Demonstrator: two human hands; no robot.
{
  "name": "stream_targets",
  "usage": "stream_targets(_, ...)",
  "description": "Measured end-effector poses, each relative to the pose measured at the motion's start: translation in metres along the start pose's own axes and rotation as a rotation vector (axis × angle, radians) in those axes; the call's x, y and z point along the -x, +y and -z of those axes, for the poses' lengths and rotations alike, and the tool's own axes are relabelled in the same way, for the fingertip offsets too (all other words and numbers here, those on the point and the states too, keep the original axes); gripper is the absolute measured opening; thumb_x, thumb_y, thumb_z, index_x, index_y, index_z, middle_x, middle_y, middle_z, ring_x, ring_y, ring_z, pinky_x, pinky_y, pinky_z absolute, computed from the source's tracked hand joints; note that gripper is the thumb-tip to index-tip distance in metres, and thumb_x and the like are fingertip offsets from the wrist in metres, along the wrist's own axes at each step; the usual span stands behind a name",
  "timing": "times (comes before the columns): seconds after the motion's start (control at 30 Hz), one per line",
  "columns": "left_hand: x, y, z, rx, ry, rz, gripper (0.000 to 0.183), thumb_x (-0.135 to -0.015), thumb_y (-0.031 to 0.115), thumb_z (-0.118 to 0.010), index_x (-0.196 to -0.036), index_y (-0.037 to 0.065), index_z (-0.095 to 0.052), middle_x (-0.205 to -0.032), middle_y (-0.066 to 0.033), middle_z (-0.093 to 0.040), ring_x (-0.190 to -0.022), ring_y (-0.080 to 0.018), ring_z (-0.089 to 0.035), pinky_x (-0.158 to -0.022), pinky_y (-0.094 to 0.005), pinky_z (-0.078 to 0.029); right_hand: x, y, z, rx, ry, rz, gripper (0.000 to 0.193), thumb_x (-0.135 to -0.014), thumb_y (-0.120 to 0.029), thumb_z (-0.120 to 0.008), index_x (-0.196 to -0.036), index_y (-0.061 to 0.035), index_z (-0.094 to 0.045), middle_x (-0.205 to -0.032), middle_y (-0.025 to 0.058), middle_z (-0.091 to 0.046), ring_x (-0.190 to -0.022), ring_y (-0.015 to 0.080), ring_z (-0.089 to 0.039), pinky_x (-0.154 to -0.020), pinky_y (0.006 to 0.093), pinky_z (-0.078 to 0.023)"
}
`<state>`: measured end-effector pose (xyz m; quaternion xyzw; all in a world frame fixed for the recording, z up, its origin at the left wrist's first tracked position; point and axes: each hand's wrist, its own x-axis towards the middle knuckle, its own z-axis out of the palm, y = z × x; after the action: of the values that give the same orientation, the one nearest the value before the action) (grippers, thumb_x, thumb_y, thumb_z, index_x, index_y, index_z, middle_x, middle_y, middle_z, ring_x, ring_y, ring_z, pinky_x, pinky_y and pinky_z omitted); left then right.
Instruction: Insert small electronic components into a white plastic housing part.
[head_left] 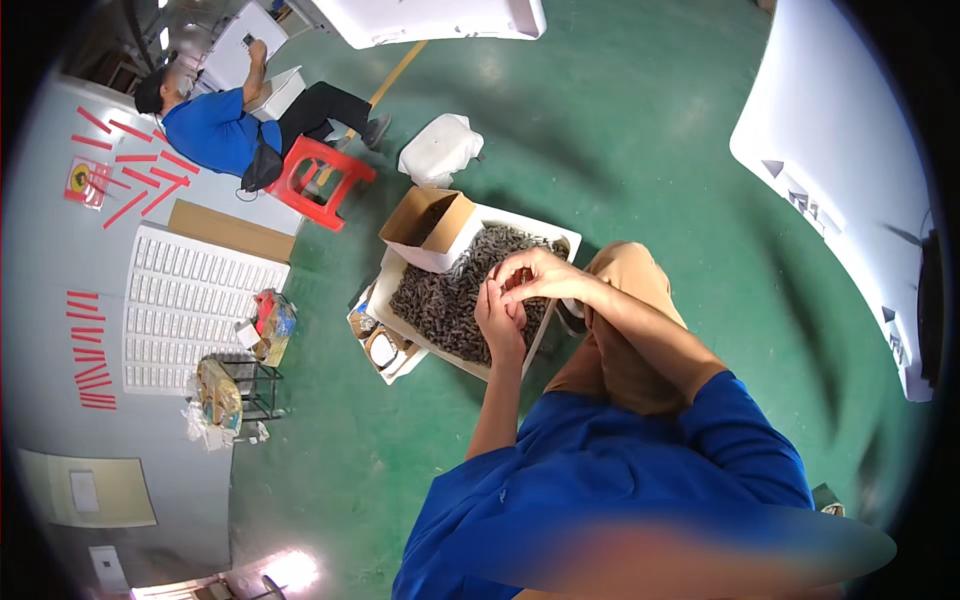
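Note:
My left hand (pixel 498 318) and my right hand (pixel 535 274) meet above a shallow white tray (pixel 572 243). A heap of small dark grey pieces (pixel 440 305) lies in the tray, too small to tell their kind. Both hands are closed, with fingertips pinched close together. Whatever sits between them is too small and too covered by the fingers to name. An open cardboard box (pixel 430 250), white on its near face and brown inside, rests on the heap at the tray's far left part, tilted a little.
Left of the tray, a lower container (pixel 385 350) holds round white and brown items. A white bundle (pixel 440 150) lies beyond. Farther off, a co-worker in blue (pixel 215 130) sits on a red stool (pixel 320 180). A white panel (pixel 850 190) stands at right; a wrapped roll (pixel 218 395) sits left.

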<state>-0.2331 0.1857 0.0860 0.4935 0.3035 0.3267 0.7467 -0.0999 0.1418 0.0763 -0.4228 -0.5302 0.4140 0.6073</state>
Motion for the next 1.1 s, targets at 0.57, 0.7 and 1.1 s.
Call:
stream_targets(0.57, -0.044, -0.003, -0.034, 0.448, -0.161, 0.223, 0.026, -0.096, 0.019, -0.04, -0.109, 0.0, -0.052, -0.06, 0.0056, -0.029, -0.043, -0.0032, -0.027, -0.036, -0.0179, -0.023, 0.01, 0.001, 0.036, -0.033, 0.394, -0.096, 0.02, -0.09, -0.018, -0.057, -0.08, -0.0017, -0.061, -0.065, -0.0005, -0.057, -0.055, 0.0056, -0.051, -0.051, 0.0216, -0.043)
stream_targets(0.7, -0.051, -0.016, -0.043, 0.52, -0.154, 0.299, 0.028, -0.097, 0.027, -0.038, -0.095, 0.004, -0.054, -0.066, 0.0035, -0.043, -0.049, -0.0047, -0.037, -0.037, -0.0192, -0.028, 0.013, -0.016, 0.037, -0.296, 0.353, -0.087, 0.009, -0.085, -0.005, -0.061, -0.085, 0.0036, -0.063, -0.077, 0.0085, -0.064, -0.066, 0.0154, -0.065, -0.052, 0.0262, -0.055)
stream_targets(1.1, -0.109, 0.003, -0.072, 0.286, -0.283, 0.316, 0.04, -0.097, 0.034, -0.04, -0.064, 0.012, -0.04, -0.056, 0.0039, -0.031, -0.046, -0.0071, -0.03, -0.043, -0.0221, -0.026, 0.023, -0.005, 0.059, -0.268, 0.424, 0.142, 0.007, -0.079, -0.007, -0.068, -0.08, -0.0009, -0.066, -0.073, 0.0023, -0.065, -0.066, 0.0086, -0.06, -0.062, 0.0233, -0.048)
